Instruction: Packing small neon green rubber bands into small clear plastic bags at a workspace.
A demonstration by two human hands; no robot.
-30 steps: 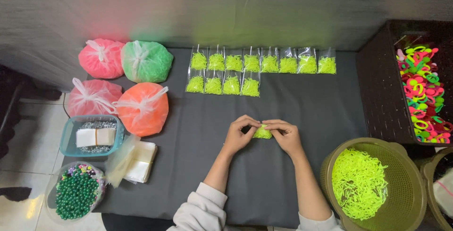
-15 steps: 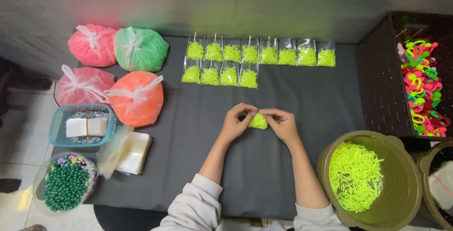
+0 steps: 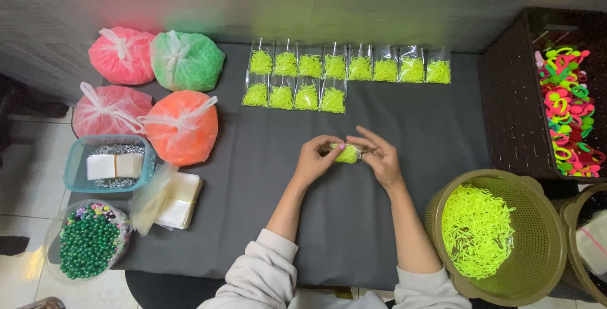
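Note:
Over the middle of the dark grey table (image 3: 265, 176), my left hand (image 3: 314, 158) and my right hand (image 3: 379, 156) pinch the two ends of a small clear bag filled with neon yellow bands (image 3: 346, 153). Both hands hold it just above the cloth. Beyond them lie two rows of several identical filled bags (image 3: 335, 75). An olive round basket (image 3: 544, 246) with loose neon yellow bands (image 3: 477, 230) stands at my right elbow.
Tied plastic bags in pink (image 3: 119, 55), green (image 3: 188, 60), pink (image 3: 109, 110) and orange (image 3: 183, 127) sit at the left. A teal tub (image 3: 71, 176), a stack of empty clear bags (image 3: 174, 198) and a bowl of green beads (image 3: 88, 242) follow below. A dark crate (image 3: 512, 107) of colourful bands stands right.
The view has shifted slightly. My hands stay on the small bag at the table's middle, and the right fingers have spread a little over it.

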